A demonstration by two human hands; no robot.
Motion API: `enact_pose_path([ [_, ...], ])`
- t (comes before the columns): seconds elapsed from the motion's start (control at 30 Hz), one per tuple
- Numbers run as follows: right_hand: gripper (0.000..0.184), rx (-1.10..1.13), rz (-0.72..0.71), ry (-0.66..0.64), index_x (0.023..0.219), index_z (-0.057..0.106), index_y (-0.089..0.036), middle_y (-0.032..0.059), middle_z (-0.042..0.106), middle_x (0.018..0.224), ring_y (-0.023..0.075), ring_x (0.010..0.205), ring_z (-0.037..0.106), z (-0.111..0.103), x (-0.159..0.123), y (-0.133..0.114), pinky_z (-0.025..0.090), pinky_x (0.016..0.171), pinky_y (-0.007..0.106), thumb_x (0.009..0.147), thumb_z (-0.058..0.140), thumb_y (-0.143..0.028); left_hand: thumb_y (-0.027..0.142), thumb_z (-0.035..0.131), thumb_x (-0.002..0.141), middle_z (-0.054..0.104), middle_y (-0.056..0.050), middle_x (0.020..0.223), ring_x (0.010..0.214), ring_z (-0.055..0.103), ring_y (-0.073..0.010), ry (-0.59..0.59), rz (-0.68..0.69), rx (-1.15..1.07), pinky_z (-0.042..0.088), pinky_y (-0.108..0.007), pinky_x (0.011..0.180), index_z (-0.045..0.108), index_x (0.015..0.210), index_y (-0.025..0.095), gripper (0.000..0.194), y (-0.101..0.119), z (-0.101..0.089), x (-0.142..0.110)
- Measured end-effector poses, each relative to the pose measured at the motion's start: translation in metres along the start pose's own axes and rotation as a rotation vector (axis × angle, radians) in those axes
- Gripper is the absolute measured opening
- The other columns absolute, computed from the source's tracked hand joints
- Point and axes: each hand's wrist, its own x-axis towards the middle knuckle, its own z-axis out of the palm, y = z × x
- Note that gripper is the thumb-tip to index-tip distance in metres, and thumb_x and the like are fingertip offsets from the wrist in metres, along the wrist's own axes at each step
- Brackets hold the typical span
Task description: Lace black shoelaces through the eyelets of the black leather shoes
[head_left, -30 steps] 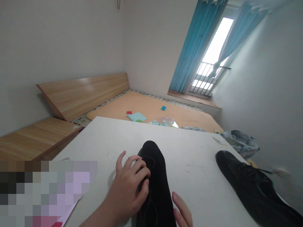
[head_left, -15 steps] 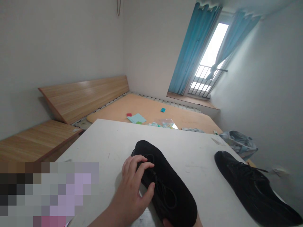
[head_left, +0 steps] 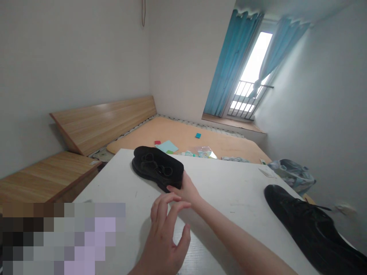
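Observation:
A black lace-up shoe [head_left: 156,166] is near the far left part of the white table [head_left: 218,183], toe pointing away to the left. My right hand [head_left: 187,187] grips it at the heel end, with the arm stretched across from the lower right; most of those fingers are hidden behind the shoe. Closer to me, my left hand [head_left: 170,229] hovers over the table with fingers curved and apart, holding nothing. On the right side of the table lies a second black lace-up shoe [head_left: 309,225], its laces visible and its heel toward the lower right.
Beyond the table is a bed [head_left: 137,133] with a wooden headboard [head_left: 106,122]; small cards and plastic packets lie on it. A bag-lined bin [head_left: 292,175] stands past the table's right edge. A blurred block covers the lower left. Blue curtains [head_left: 233,65] hang at the window.
My right hand has carried the shoe away from me and to the left, toward the table's far edge. My left hand has come off the shoe and stays in nearly the same place.

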Motion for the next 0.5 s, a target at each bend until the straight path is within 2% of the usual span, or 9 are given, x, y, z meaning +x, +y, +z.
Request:
enact_pose_path([
  [0.07,0.061,-0.019,-0.001,-0.042,0.127,0.052,-0.019,0.0094,0.062,0.122,0.0285,0.112,0.058,0.014,0.035,-0.001,0.047,0.095,0.046,0.072,0.079,-0.025,0.008,0.051,0.080,0.048,-0.010,0.120,0.119,0.045,-0.0298,-0.004,0.024,0.010,0.042,-0.052,0.100,0.050,0.116,0.027,0.041,-0.002,0.001,-0.001],
  [0.13,0.048,-0.032,-0.001,-0.083,0.126,0.054,-0.017,0.0097,0.061,0.123,0.0270,0.109,0.060,0.027,0.065,-0.003,0.049,0.092,0.047,0.084,0.072,-0.030,0.008,0.051,0.078,0.049,-0.010,0.119,0.119,0.045,-0.0300,0.000,0.051,0.022,0.040,-0.053,0.101,0.052,0.114,0.027,0.041,-0.004,0.003,-0.002],
  [0.2,0.036,-0.037,-0.009,-0.116,0.125,0.056,-0.017,0.0096,0.060,0.124,0.0254,0.107,0.062,0.037,0.090,-0.005,0.052,0.090,0.048,0.093,0.062,-0.032,0.006,0.052,0.076,0.049,-0.010,0.117,0.118,0.045,-0.0301,-0.001,0.086,0.025,0.039,-0.054,0.103,0.053,0.113,0.027,0.042,-0.006,0.006,-0.002],
  [0.27,0.034,-0.037,-0.029,-0.142,0.125,0.057,-0.017,0.0095,0.060,0.125,0.0248,0.106,0.062,0.044,0.108,-0.005,0.053,0.089,0.047,0.094,0.060,-0.033,0.005,0.051,0.074,0.049,-0.010,0.116,0.118,0.045,-0.0301,0.011,0.089,0.014,0.037,-0.055,0.104,0.053,0.111,0.027,0.043,-0.006,0.008,-0.002],
  [0.4,0.035,-0.037,-0.091,-0.177,0.125,0.056,-0.017,0.0097,0.059,0.126,0.0252,0.107,0.062,0.055,0.126,-0.003,0.053,0.089,0.047,0.094,0.061,-0.032,0.005,0.048,0.074,0.050,-0.010,0.114,0.118,0.045,-0.0304,0.042,0.049,-0.004,0.035,-0.057,0.105,0.054,0.108,0.026,0.040,-0.006,0.009,-0.001],
  [0.5,0.037,-0.056,-0.115,-0.180,0.128,0.055,-0.018,0.0103,0.057,0.131,0.0267,0.112,0.060,0.057,0.121,0.001,0.051,0.093,0.049,0.094,0.061,-0.032,0.007,0.051,0.075,0.051,-0.010,0.114,0.116,0.048,-0.0297,-0.019,0.086,0.027,0.036,-0.057,0.105,0.054,0.110,0.026,0.040,-0.008,0.006,-0.002],
])
